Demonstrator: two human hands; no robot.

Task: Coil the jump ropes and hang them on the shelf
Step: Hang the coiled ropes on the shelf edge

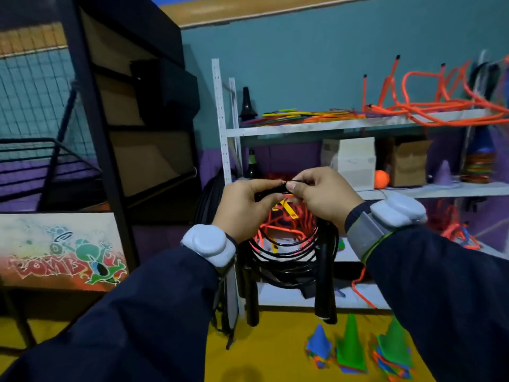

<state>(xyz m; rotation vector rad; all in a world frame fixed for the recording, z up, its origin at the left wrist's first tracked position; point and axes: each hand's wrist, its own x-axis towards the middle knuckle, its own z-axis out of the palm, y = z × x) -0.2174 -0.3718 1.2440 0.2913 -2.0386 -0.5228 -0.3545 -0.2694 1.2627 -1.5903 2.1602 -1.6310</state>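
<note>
Left hand (242,208): fingers curled, gripping top of black jump rope (286,260) coil, held before white shelf (358,124). Right hand (322,198): pinching same strands. Handles hang below. Advice: keep loops bunched, cinch tightly before hanging, or coil likely springs apart.

My left hand (245,208) and right hand (322,199) cover the top of the black rope coil (289,257), can't see how it's wrapped. Orange ropes (440,106) run off the right edge. Floor cones (352,348) blurred. Lower shelf (303,297) contents partly hidden behind the coil.
</note>
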